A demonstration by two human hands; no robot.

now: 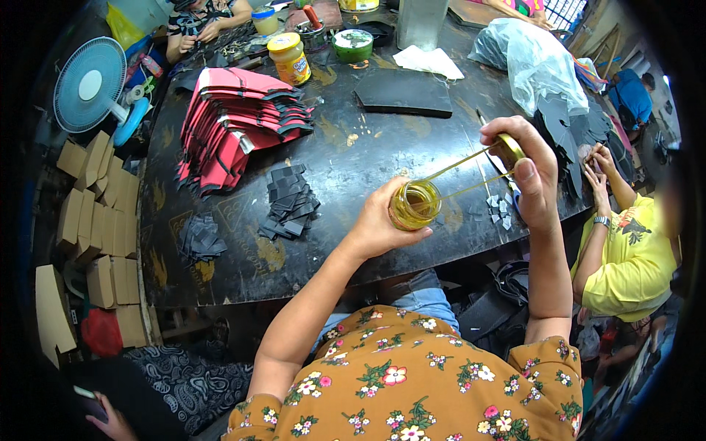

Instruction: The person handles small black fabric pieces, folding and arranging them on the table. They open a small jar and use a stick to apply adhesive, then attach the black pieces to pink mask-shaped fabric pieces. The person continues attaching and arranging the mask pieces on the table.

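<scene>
My left hand (373, 224) is wrapped round a small glass jar (416, 214) of yellowish sticky stuff, held over the table's near edge with its mouth uncovered. Up and to the right, my right hand (535, 176) grips a gold-coloured lid (509, 150) by its rim. Two sticky yellow strands (462, 163) stretch between lid and jar. Below the right hand lie small pale pieces (501, 210), partly hidden by it. Left of the jar are a pile of black flat pieces (290, 203) and a smaller dark pile (202, 238).
A stack of red, black-edged pieces (235, 128) stands at the left of the dark table (338, 272). Behind are a black slab (404, 93), a yellow-lidded jar (290, 59), a green tub (353, 45) and a plastic bag (533, 62). A yellow-shirted person (632, 257) works at right.
</scene>
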